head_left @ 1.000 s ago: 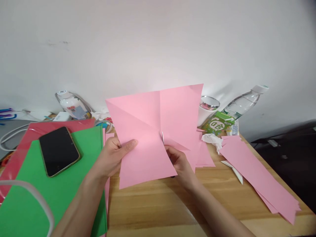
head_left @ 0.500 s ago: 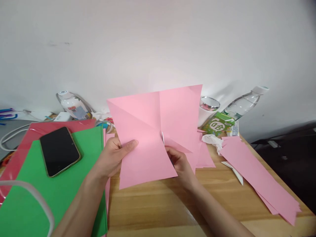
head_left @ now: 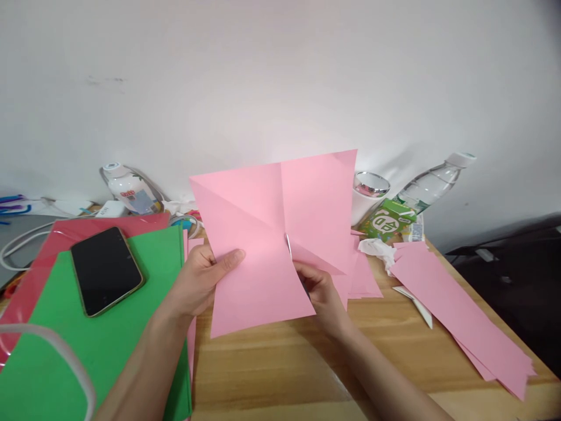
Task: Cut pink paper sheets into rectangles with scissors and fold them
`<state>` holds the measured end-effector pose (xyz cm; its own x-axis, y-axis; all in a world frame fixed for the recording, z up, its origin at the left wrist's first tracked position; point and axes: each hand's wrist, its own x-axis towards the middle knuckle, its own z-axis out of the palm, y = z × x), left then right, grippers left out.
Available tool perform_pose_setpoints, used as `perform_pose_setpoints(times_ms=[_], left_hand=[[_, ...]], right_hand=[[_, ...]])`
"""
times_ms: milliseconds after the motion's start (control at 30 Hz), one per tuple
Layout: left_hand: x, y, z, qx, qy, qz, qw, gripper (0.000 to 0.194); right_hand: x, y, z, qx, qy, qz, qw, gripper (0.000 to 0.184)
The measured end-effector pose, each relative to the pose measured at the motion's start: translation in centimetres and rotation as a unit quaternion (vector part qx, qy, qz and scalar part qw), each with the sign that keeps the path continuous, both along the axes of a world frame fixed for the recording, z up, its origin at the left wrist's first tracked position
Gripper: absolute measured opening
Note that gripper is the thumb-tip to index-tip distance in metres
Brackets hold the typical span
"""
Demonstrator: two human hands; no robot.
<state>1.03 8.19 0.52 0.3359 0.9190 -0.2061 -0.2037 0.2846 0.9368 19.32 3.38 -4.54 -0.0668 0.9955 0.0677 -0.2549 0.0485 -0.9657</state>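
A creased sheet of pink paper (head_left: 245, 222) is held up above the table, slit from its near edge up to about its middle. My left hand (head_left: 205, 275) pinches its left side, thumb on top and fingers behind. Scissors (head_left: 288, 247) sit in the slit, one blade tip showing over the paper. Closed around their handles, my right hand (head_left: 319, 292) is partly covered by the paper, and most of the scissors are hidden. The paper right of the slit hangs over beyond my right hand.
Left lie green sheets (head_left: 144, 327) with a phone (head_left: 106, 272) on top, near a white bottle (head_left: 131, 187) and cable. Right are pink strips (head_left: 460, 316), a crumpled tissue (head_left: 379, 250), a green box (head_left: 388, 219), a tumbler (head_left: 366, 196) and a clear bottle (head_left: 433, 184).
Almost nothing differs. The flap of paper right of the slit has shifted very slightly, and both hands keep their hold.
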Motion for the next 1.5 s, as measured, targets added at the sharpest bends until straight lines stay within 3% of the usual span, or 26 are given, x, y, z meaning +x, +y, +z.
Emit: perform_pose_setpoints(times_ms=[533, 1500], left_hand=[[0.14, -0.23, 0.02, -0.025, -0.02, -0.045, 0.998, 0.018], [0.31, -0.08, 0.04, -0.042, -0.031, -0.058, 0.997, 0.016]], right_hand=[[0.06, 0.18, 0.5, 0.001, 0.0, -0.01, 1.0, 0.037], [0.16, 0.1, 0.58, -0.004, -0.007, -0.01, 1.0, 0.036]])
